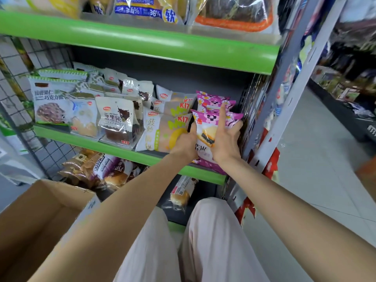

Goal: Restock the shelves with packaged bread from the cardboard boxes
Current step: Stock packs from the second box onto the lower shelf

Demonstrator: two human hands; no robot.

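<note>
Purple-and-white flowered plastic bread packet (205,127) upright at right end of green-edged middle shelf (114,148), in front of two like packets (213,100). Left hand (186,142) clamped on its left edge, fingers curled. Right hand (224,139) pressed flat on its front, fingers straight, forefinger pointing up. Yellow pineapple-bread packet (160,133) just beside, left. Open brown cardboard box (40,216) lower left.

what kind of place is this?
Most likely a small grocery or convenience store aisle. Green-edged shelves hold rows of packaged bread, an open cardboard box sits on the floor, and more stocked shelving lines the aisle to the right.
</note>
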